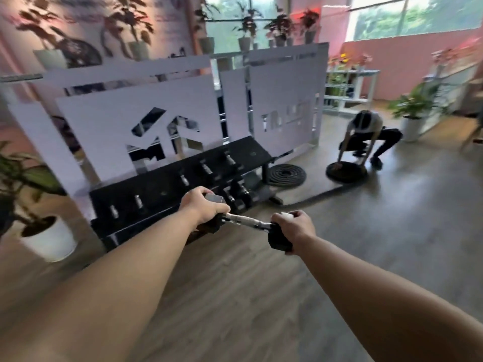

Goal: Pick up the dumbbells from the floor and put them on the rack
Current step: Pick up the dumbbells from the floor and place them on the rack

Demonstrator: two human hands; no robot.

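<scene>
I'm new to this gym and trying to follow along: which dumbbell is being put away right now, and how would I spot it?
Find the long black rack in front of the white partition. Just before its near edge, two bare arms reach out: the left hand and right hand each grip one black end of a dumbbell. Unlike those resting on the rack, it is held in the air, its silver handle bare between the hands.

Bright daylight from windows point(407, 17), soft blur, warped edges

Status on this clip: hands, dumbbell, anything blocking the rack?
Left hand and right hand each grip a head of one dumbbell, carried above the floor. Rack ahead, partly loaded. Nothing in the way.
</scene>
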